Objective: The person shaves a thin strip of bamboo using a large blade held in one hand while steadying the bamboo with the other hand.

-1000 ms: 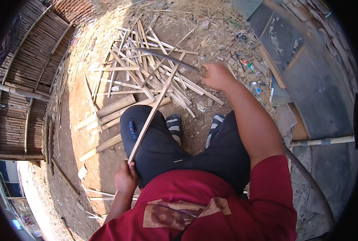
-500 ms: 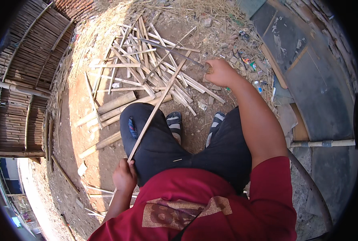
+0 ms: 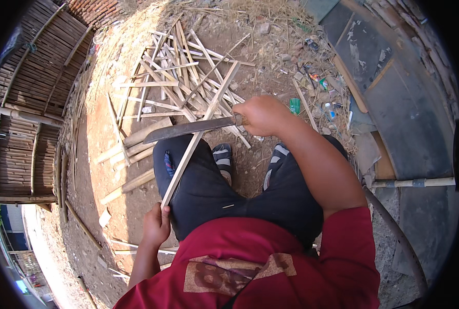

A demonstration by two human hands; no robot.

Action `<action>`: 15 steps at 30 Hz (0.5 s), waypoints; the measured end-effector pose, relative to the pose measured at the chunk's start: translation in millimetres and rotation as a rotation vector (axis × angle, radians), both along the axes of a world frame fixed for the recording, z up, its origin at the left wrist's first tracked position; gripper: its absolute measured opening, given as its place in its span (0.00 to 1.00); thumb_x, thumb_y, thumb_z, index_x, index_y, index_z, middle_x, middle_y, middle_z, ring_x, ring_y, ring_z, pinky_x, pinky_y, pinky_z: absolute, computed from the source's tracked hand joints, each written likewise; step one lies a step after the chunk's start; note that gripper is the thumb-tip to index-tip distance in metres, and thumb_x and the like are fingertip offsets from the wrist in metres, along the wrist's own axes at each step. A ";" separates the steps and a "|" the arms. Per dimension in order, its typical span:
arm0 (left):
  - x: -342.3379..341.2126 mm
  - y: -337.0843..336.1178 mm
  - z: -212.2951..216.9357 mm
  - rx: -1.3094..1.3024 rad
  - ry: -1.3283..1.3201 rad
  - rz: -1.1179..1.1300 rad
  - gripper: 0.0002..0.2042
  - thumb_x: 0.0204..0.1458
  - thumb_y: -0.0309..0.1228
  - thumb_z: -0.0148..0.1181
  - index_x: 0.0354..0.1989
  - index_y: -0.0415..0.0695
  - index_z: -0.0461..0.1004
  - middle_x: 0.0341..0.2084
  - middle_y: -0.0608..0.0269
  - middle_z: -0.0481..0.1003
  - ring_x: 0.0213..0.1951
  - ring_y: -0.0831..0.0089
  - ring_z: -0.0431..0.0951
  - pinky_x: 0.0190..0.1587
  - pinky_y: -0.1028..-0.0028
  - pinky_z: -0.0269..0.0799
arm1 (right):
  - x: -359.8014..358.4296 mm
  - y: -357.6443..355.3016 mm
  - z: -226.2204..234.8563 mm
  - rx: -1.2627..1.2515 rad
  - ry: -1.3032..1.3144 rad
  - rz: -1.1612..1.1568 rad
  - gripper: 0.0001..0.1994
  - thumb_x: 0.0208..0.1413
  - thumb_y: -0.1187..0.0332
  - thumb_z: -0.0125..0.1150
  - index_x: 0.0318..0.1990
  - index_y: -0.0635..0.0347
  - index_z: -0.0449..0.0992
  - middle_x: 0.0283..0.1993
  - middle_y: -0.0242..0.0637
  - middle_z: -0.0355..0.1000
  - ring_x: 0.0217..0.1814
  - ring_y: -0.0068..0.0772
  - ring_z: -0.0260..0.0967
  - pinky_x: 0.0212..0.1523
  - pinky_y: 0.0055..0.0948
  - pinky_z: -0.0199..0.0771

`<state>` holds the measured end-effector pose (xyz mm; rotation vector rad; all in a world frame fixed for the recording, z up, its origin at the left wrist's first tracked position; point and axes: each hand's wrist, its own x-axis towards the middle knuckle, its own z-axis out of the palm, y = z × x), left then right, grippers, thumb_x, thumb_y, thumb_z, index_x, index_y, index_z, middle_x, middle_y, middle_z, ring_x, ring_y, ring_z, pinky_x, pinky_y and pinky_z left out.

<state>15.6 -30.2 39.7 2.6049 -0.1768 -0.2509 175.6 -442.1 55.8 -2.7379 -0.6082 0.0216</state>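
Note:
A long pale bamboo strip [image 3: 180, 172] slants up and away across my left thigh. My left hand [image 3: 156, 224] is closed round its near end, thumb on top. In my right hand [image 3: 263, 114] is the handle of a machete, fingers wrapped round it. The dark machete blade [image 3: 188, 129] points left and lies across the strip at about its middle, over my left knee. Whether the edge bites into the strip, I cannot tell. Beyond the strip's far end lies a loose heap of split bamboo strips [image 3: 185, 77].
Thicker bamboo pieces [image 3: 131, 183] lie on the dirt left of my knee. A woven bamboo wall [image 3: 23, 149] stands at the left. Dark panels [image 3: 415, 134] lean at the right. Litter and a green scrap [image 3: 295, 105] lie beyond my right arm.
My right hand has come left and nearer, swinging the machete from over the heap down across the strip. My left hand keeps its grip; the strip now shows a broader face.

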 end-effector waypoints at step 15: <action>8.8 6.3 -13.0 -0.184 0.127 0.041 0.23 0.69 0.46 0.47 0.30 0.36 0.69 0.17 0.53 0.69 0.22 0.68 0.70 0.29 0.65 0.66 | 28.0 -48.2 -18.9 0.246 -0.027 -0.404 0.21 0.46 0.67 0.66 0.51 0.55 0.80 0.38 0.53 0.79 0.42 0.58 0.77 0.45 0.49 0.77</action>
